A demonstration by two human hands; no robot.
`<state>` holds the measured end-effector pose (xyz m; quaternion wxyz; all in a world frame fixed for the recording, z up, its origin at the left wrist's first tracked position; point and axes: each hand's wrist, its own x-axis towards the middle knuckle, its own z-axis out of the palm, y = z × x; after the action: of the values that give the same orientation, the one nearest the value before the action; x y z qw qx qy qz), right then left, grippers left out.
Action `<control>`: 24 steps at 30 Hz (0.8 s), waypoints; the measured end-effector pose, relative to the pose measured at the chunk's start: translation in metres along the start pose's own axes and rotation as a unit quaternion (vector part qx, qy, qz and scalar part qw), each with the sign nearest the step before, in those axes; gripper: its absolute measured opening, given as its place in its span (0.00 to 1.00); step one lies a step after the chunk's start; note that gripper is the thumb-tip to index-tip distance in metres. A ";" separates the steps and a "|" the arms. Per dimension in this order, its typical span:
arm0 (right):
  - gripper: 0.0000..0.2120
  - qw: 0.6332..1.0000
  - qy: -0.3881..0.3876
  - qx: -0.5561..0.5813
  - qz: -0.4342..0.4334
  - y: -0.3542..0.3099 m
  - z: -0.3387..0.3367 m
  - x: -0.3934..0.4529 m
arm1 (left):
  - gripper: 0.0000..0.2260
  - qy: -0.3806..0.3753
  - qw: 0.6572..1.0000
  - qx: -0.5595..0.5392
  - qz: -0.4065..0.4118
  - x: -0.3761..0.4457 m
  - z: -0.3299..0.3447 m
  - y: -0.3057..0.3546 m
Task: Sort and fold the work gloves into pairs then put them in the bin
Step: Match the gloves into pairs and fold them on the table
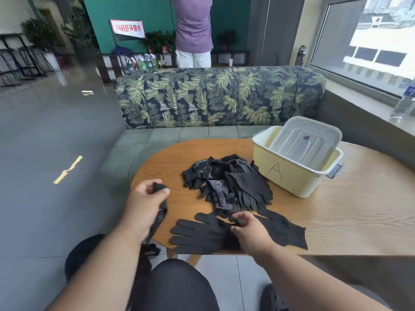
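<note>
One glove [160, 212] hangs from the left hand [143, 203] grip; pile [226, 182] beyond.

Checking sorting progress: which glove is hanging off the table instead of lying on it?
The glove gripped in the left hand. It dangles past the table edge toward the knee; the others lie on top.

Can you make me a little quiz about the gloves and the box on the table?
1. True or false: the left hand holds a glove.
2. Which letter is on the yellow bin? a) A b) B c) C
3. What leans inside the bin?

Key:
1. True; its fingers grip a dotted glove.
2. a
3. Its clear lid; the right hand rests on the flat gloves, with the glove pile beyond.
</note>
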<state>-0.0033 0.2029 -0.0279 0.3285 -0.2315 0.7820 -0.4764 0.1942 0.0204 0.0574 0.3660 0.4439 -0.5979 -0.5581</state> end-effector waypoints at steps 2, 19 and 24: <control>0.12 0.999 0.008 -0.047 -0.004 0.011 -0.007 0.000 | 0.14 -0.065 0.996 0.063 -0.014 -0.012 0.036 -0.020; 0.07 0.999 0.018 -0.038 -0.029 0.023 -0.019 0.009 | 0.20 -0.171 0.901 0.374 0.134 -0.049 0.048 -0.088; 0.05 1.000 0.009 0.009 -0.021 0.017 -0.020 0.003 | 0.16 -0.195 0.877 0.392 0.199 -0.056 0.063 -0.101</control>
<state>-0.0214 0.2200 -0.0370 0.3133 -0.2405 0.7755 -0.4926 0.1665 0.0969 -0.0469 0.1413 0.3050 -0.9028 -0.2682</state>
